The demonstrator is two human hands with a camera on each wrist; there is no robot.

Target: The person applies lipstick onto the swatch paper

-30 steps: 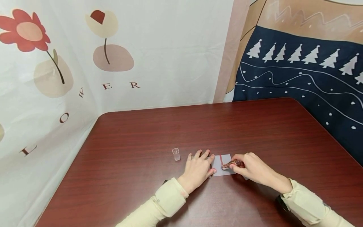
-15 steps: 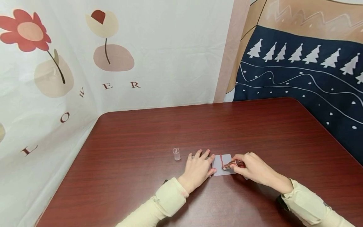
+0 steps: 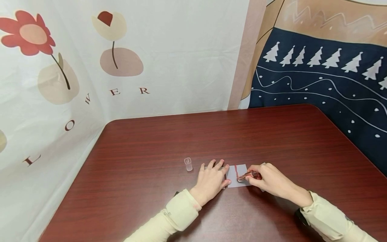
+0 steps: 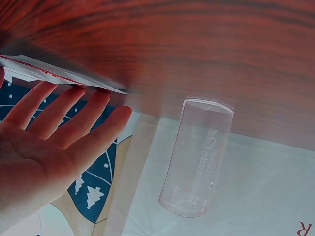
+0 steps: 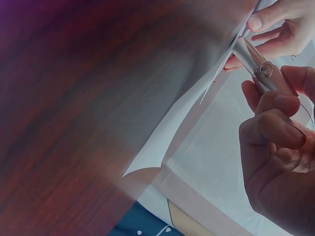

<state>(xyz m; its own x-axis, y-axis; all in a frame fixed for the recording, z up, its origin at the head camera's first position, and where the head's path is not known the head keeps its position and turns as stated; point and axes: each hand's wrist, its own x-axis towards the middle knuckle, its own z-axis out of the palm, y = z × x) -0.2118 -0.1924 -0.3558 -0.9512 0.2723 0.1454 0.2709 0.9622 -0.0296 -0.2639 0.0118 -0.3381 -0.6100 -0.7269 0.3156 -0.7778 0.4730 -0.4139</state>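
- While right hand (image 3: 270, 178) pinches copper-coloured applicator (image 3: 249, 174), red stripe (image 3: 235, 170) runs from paper's (image 3: 231, 181) far edge to its tip.
- Near stretch of paper, on bench (image 3: 151, 144), looks unmarked.
- Left hand (image 3: 210, 179) spread, at paper's left edge.

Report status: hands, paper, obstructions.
Left hand at left side of paper. Right hand gripping metallic tool, tip at red line. Clear plastic case farther left, seemingly not in the way.
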